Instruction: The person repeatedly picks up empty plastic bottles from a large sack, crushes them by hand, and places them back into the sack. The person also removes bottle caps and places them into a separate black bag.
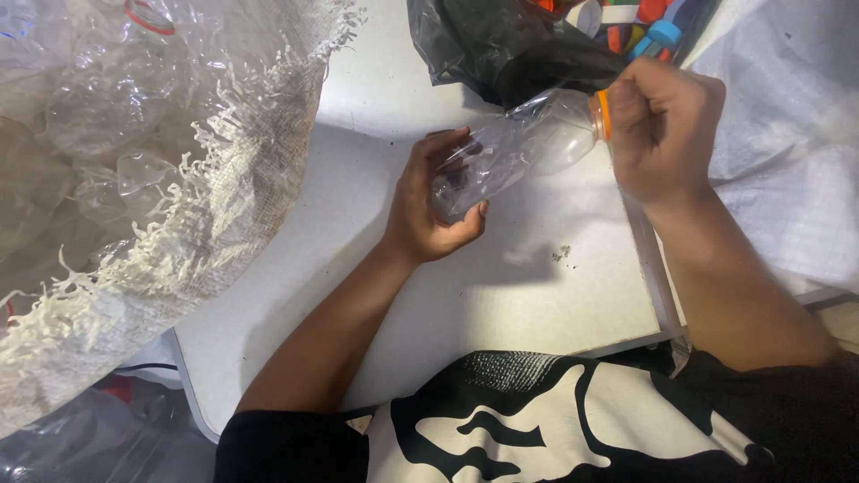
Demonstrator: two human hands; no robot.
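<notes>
I hold a clear, crumpled plastic bottle (519, 148) sideways over a white table (501, 295). My left hand (429, 210) wraps around the bottle's base end. My right hand (662, 121) is closed in a fist over the bottle's neck, where an orange ring (605, 114) shows at the edge of my fingers. The cap itself is hidden inside my right fist.
A frayed woven sack (152, 179) full of clear plastic bottles fills the left side. A black plastic bag (510, 45) with several coloured caps (640, 27) lies at the top. A white woven sack (787, 134) sits at the right.
</notes>
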